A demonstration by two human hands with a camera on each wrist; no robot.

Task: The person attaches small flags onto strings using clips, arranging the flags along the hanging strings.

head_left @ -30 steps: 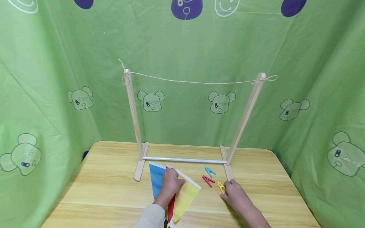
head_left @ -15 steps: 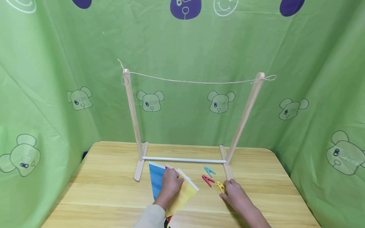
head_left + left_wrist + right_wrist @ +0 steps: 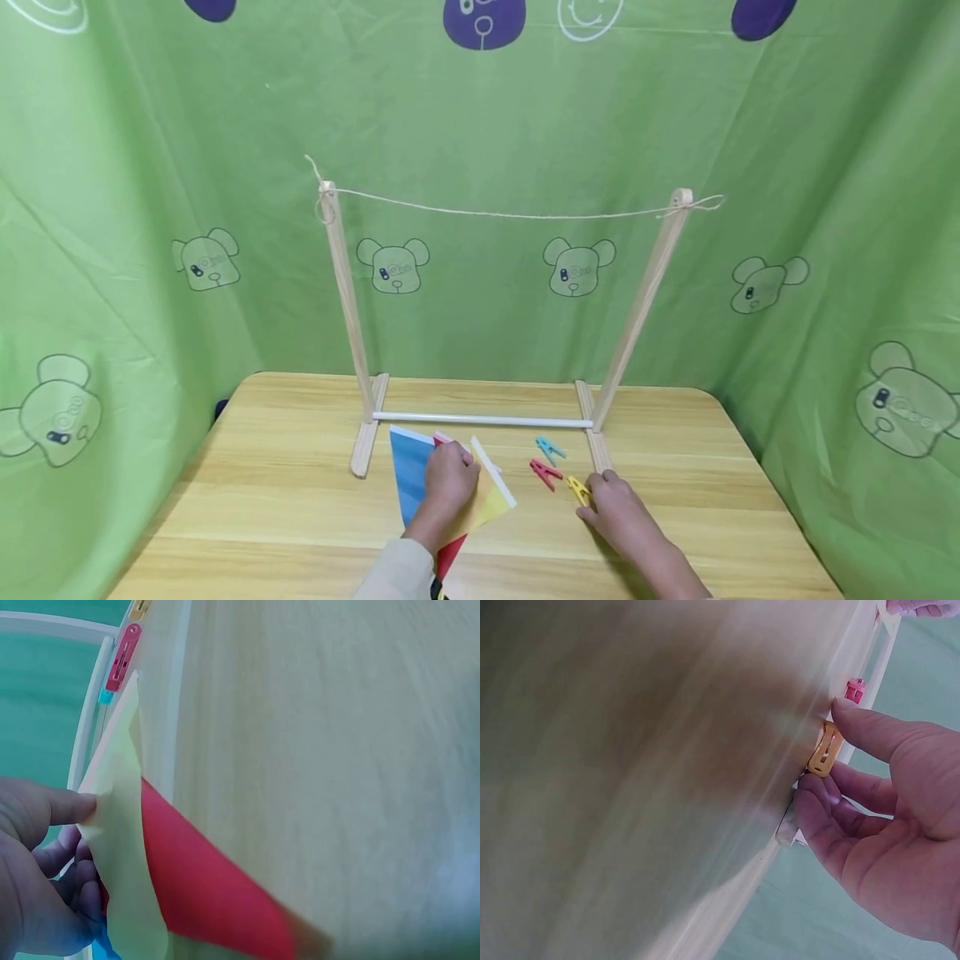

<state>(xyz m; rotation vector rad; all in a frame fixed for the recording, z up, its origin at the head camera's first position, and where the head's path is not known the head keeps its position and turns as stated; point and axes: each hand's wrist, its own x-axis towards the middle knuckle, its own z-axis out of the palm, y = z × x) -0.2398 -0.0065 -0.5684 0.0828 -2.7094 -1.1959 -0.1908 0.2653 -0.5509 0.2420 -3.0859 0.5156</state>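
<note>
My left hand (image 3: 452,473) holds a bunch of triangular pennants over the table. The blue pennant (image 3: 409,472) hangs on its left, the red pennant (image 3: 210,892) shows behind and below, and the yellow pennant (image 3: 124,855) lies under my thumb in the left wrist view. White strips edge the tops of the pennants. On the right, my right hand (image 3: 624,510) has thumb and fingers on either side of a yellow clothespin (image 3: 825,750), pinching it low at the tabletop. A red clothespin (image 3: 546,472) and a light blue clothespin (image 3: 551,449) lie just beyond it.
Behind the hands stands a wooden frame with a left post (image 3: 347,304), a right post (image 3: 643,308) and a white rod (image 3: 480,419) low between them. A sagging string (image 3: 495,215) joins the post tops. Green curtain (image 3: 480,333) encloses the wooden table (image 3: 262,483).
The yellow pennant has turned in my left hand; its lower part has swung left and its white edge tilts more steeply. The red tip shows below it. My right hand keeps its place.
</note>
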